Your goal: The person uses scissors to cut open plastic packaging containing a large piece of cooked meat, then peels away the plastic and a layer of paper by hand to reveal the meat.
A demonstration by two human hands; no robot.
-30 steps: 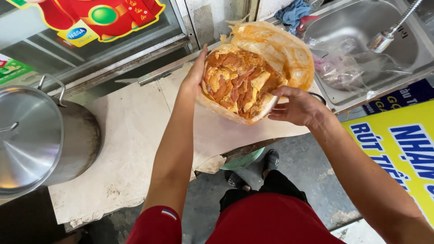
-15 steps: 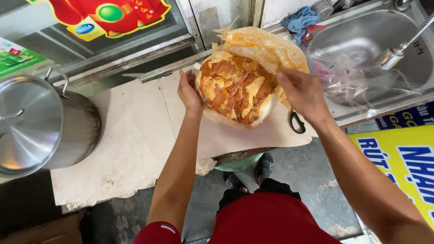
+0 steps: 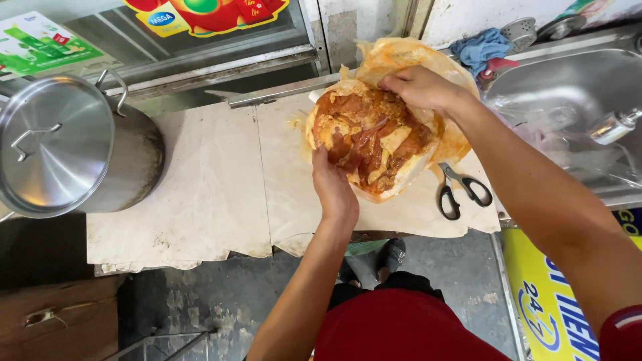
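A clear plastic bag (image 3: 428, 60) full of orange-brown marinated meat pieces (image 3: 368, 137) rests on a worn pale countertop (image 3: 214, 194). My left hand (image 3: 332, 190) grips the near side of the bag from below. My right hand (image 3: 418, 87) pinches the bag's far top edge and holds the plastic back from the meat. The bag's mouth is open toward me, so the meat shows.
Black-handled scissors (image 3: 458, 190) lie on the counter right of the bag. A large steel pot with lid (image 3: 63, 150) stands at the counter's left end. A steel sink (image 3: 568, 100) with a tap and a blue cloth (image 3: 483, 48) is at the right. A yellow sign (image 3: 555, 301) stands below.
The bag has come down from being held up to rest on the counter. My right hand moved from the bag's right side to its far top edge; the scissors are now uncovered.
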